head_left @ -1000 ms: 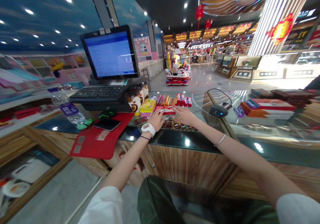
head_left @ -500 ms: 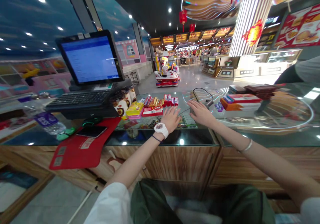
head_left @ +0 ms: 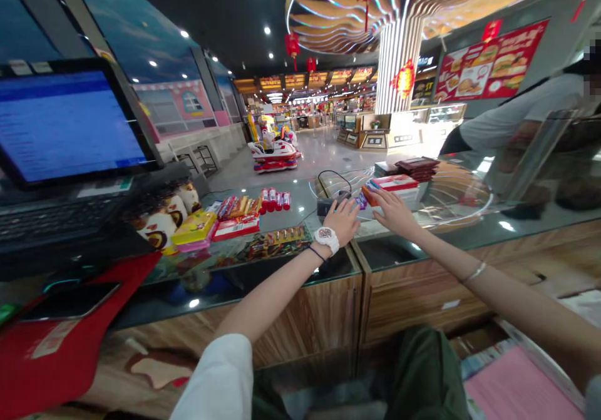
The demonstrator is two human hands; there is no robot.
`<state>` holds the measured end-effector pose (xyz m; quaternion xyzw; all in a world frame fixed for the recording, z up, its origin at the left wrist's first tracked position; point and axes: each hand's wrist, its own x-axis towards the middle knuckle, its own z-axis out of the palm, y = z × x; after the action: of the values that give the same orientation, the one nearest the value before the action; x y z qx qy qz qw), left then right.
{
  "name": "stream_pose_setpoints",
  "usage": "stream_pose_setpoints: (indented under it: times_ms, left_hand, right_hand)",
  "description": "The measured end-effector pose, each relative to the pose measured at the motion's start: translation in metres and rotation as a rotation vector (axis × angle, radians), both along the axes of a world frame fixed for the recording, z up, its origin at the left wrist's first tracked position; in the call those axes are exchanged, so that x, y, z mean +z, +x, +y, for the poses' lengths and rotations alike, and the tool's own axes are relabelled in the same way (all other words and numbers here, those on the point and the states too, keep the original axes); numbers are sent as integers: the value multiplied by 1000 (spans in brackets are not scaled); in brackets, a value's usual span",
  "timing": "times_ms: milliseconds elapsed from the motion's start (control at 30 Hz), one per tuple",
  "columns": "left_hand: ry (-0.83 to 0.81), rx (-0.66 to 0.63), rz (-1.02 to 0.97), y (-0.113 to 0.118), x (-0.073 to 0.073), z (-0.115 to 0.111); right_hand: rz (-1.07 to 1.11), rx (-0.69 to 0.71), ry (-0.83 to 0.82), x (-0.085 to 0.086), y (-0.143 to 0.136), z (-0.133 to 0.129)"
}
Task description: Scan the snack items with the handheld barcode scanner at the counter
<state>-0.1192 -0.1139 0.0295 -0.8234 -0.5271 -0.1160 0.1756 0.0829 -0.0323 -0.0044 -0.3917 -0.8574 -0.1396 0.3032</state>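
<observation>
We are facing further right than in the earlier frame, and both hands are now resting or hovering farther right over the glass counter (head_left: 394, 254). Our left hand (head_left: 342, 223), its fingers loosely spread and apparently empty, is partly covering the black device (head_left: 327, 207). Our right hand (head_left: 398, 213) is holding its fingers wide at the orange box (head_left: 369, 194), which is lying just left of the red-and-white box (head_left: 399, 183). The red-capped tubes (head_left: 275, 201) are now sitting well left of both hands. At the far right, another person (head_left: 539, 110) is showing more fully.

Our right fingers are hiding part of the orange box, so we are not telling whether they touch it. The left edge is cutting off the monitor (head_left: 66, 126) and the red mat (head_left: 56, 370).
</observation>
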Motion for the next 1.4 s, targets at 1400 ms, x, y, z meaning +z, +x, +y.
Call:
stream_pose_setpoints:
  times_ms: [1400]
  left_hand:
    - [63,65,-210,103,-20,121]
  right_hand:
    - [316,-332,-164,-22,81,98]
